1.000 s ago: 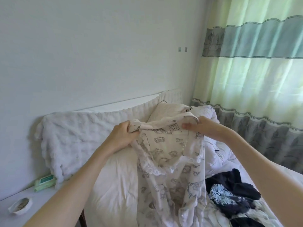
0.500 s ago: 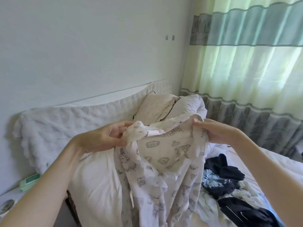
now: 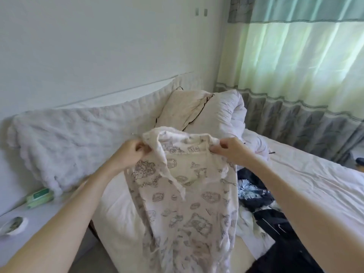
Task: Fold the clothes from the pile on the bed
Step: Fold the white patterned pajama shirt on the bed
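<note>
Left hand (image 3: pixel 131 152) and right hand (image 3: pixel 229 149) pinch the printed garment's (image 3: pixel 187 203) top corners; its length hangs straight down.

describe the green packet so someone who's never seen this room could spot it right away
Start at the fluffy white blanket draped along the wall at the head of the bed. Follow its lower left corner down to the white bedside surface. The pale green soft packet lies there, flat with a darker green label on top, unlike the small round patterned dish nearer the person.
</note>
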Demonstrator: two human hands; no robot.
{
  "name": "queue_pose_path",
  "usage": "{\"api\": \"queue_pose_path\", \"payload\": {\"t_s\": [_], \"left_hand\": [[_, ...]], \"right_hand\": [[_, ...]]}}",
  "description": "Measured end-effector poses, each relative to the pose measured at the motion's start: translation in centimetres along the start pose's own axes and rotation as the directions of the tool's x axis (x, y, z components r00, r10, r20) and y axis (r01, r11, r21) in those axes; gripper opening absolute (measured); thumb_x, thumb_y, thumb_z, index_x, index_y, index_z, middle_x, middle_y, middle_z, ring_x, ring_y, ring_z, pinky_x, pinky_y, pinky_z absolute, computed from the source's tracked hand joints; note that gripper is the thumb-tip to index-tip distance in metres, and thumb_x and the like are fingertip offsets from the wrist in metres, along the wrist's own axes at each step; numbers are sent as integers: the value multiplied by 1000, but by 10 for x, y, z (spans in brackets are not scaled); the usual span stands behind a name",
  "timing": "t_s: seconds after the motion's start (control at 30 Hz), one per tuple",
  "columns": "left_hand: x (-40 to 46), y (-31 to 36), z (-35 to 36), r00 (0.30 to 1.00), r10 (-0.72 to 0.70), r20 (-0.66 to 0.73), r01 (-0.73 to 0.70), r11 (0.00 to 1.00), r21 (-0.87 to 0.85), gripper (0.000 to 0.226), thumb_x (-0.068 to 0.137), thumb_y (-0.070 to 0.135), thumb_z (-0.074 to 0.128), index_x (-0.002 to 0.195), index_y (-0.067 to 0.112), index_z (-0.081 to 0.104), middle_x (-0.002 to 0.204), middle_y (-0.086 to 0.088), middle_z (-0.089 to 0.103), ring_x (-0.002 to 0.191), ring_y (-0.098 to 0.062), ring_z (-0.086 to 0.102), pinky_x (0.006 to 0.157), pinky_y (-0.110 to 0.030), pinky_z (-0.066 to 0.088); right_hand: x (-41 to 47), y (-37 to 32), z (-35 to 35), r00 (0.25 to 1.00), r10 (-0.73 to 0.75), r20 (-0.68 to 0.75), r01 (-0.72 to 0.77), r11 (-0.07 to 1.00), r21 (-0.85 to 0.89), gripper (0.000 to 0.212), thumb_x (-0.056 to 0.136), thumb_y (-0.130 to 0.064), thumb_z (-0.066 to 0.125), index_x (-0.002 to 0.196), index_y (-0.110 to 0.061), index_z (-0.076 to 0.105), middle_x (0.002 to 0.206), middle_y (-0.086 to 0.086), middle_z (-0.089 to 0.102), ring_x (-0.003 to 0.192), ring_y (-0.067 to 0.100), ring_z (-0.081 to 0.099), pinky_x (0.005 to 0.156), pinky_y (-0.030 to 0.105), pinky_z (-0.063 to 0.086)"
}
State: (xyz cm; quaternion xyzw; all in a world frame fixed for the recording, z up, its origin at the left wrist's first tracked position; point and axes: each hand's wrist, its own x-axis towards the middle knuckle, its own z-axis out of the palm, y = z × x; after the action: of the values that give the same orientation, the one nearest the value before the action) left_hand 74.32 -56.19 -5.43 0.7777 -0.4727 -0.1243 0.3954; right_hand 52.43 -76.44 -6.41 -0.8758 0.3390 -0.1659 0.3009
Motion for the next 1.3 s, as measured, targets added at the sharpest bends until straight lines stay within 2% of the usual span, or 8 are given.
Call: {"api": "queue_pose_path", "payload": {"t_s": [0.13,0.27,0.47,0.57,0.63,0.73,0.97,1.3], "left_hand": [[-18,-14,3,984,-72,161,77,997,-30,38,81,41,62,91,6,72,75,2,65,67,-1,53,66,-16,39],[-36,-25,-11,852,-279,442,309,951,6,63,56,64,72,86,9,72,72,5,68,68,-6,59,61,-16,45],[-67,-45,-1,889,-345,301,426,865,-267,27,78,38,65,83,12,65,70,5,59,59,-4,54,54,-14,43],[-82,-45,6,904,-389,177,427,799,-424,10,86,27,61,80,19,64,78,-2,67,64,-7,62,56,-19,46],[-91,-44,12,936,-330,119,351,893,-282,15,89,26,60,85,14,66,83,-5,65,76,-14,60,72,-26,44],[-108,-40,19,960,-243,141,251,967,-42,25,86,32,64,86,7,67,74,-4,54,71,-13,48,63,-19,35],[-171,-57,6,928,-240,284,270,960,-73,9,92,25,58,88,19,64,64,4,57,59,-8,47,54,-17,40],[-200,-10,-16,1000,-21,-5,19,948,-318,11,69,46,72,76,38,71,71,12,71,68,-2,65,73,-27,47]], "right_hand": [[-3,33,24,998,-24,-55,22,998,-50,52,86,-54,56,56,-18,34,50,-7,35,49,12,34,51,29,27],[-11,46,22,969,108,224,-141,981,135,52,80,-57,61,52,-18,42,41,-15,41,40,7,39,40,13,29],[-28,62,9,741,-75,668,-488,623,611,35,85,-22,62,107,5,64,107,19,68,98,31,67,81,36,56],[-42,61,11,803,-18,595,-412,705,578,19,85,-7,62,99,4,67,99,18,69,89,27,65,81,33,57],[-54,61,21,932,109,344,-200,950,238,11,88,-15,64,85,-8,72,85,9,70,77,19,62,67,22,52],[-77,62,40,993,116,-2,-116,986,-120,25,92,-28,57,71,-14,59,72,2,60,70,20,53,61,30,38],[-155,62,47,960,269,76,-278,895,349,25,88,-29,65,65,-19,62,55,-14,55,57,6,50,54,19,37],[-225,8,-21,985,122,-123,-95,974,206,25,82,-25,72,59,-21,63,37,-13,51,36,2,39,41,9,31]]}}
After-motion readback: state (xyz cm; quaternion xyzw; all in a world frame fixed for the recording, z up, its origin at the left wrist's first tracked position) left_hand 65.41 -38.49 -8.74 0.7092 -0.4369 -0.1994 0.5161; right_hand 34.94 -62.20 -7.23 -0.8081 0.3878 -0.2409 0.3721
